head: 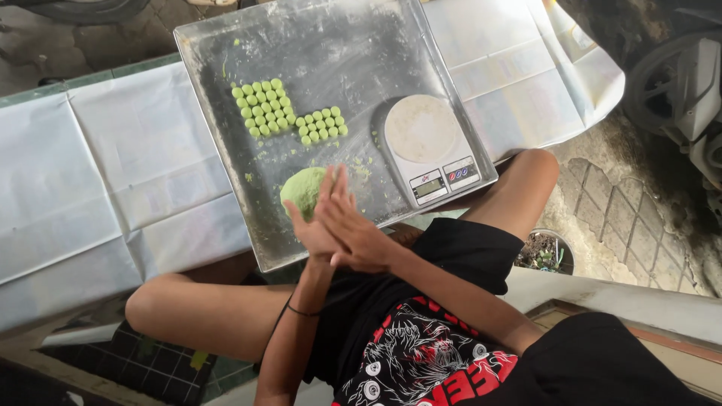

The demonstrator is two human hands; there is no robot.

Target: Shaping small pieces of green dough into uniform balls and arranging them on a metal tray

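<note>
the green dough lump (302, 191) lies on the near edge of the metal tray (210, 90), touching the hands. the right hand (353, 229) lies flat over the left hand (310, 231), palms pressed together, fingers straight; what is between them i cannot tell. small green balls (286, 111) sit in rows farther on the tray. a kitchen scale (425, 143) stands at right.

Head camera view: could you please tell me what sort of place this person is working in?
Probably an informal outdoor food-making spot on the ground. A large square metal tray rests on white paper sheets, holding rows of small green dough balls and a white digital kitchen scale; cracked paving lies alongside.
</note>
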